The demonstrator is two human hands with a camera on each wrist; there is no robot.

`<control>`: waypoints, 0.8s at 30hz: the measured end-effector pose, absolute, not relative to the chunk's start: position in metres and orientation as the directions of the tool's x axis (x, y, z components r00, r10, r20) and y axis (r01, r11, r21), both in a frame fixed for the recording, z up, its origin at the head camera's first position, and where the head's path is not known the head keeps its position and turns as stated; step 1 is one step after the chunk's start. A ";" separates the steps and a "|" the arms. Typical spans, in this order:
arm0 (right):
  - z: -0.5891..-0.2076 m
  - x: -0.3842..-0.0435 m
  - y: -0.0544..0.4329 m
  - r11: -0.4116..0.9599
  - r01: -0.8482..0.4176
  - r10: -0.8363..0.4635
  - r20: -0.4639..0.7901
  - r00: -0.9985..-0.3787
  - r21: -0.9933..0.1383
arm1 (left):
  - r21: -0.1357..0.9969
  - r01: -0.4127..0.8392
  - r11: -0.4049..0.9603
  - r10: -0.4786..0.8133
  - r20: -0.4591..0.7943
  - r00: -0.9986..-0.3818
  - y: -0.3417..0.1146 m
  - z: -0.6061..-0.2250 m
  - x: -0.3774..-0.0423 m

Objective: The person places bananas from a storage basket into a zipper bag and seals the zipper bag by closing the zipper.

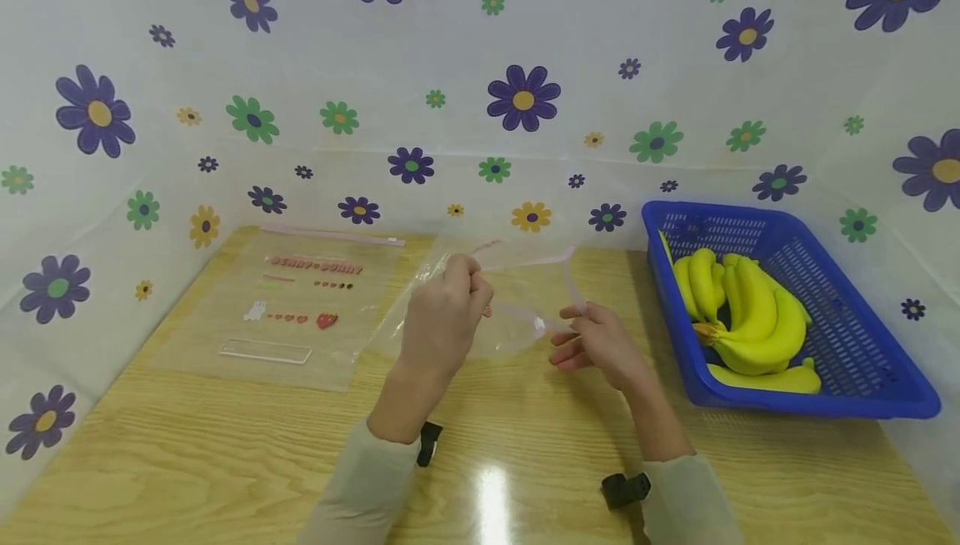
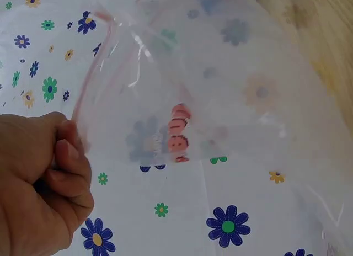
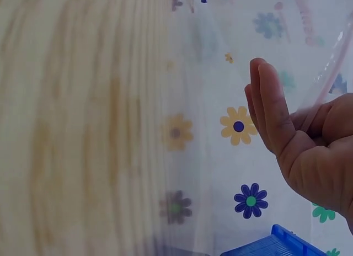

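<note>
A clear zip bag (image 1: 510,337) with a pink zip strip hangs between both hands, its mouth spread apart. My left hand (image 1: 444,312) grips the bag's rim in curled fingers; in the left wrist view, the left hand (image 2: 44,184) holds the pink edge, and red printing shows on the film. On the other side, my right hand (image 1: 603,345) pinches the rim near the white slider (image 1: 539,327). The right wrist view has that hand (image 3: 309,140) with its outer fingers extended and the pink strip running to the thumb and index finger.
Flat on the wooden table (image 1: 225,462) at the left lies another clear zip bag (image 1: 247,303) with red lettering and small printed pictures. A blue basket (image 1: 873,399) holding several yellow bananas (image 1: 757,320) stands at the right. Flower-printed sheeting (image 1: 450,53) surrounds the back and sides.
</note>
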State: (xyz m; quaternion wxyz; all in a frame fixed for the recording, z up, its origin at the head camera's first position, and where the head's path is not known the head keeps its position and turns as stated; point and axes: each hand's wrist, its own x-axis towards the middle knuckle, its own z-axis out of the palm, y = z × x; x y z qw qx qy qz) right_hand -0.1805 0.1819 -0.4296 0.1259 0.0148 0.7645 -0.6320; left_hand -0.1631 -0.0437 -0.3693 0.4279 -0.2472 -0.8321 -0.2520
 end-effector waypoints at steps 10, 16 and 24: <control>-0.429 -0.183 0.183 0.278 0.114 -0.263 -0.190 -0.946 -0.954 | 0.169 0.511 0.843 0.351 0.546 -0.760 -0.063 -0.375 -0.163; -0.428 -0.182 0.182 0.291 0.123 -0.283 -0.208 -0.936 -0.949 | 0.187 0.486 0.854 0.376 0.423 -0.824 -0.071 -0.378 -0.165; -0.427 -0.183 0.180 0.256 0.110 -0.141 -0.149 -0.979 -0.961 | 0.267 0.513 0.816 0.315 0.539 -0.781 -0.079 -0.375 -0.166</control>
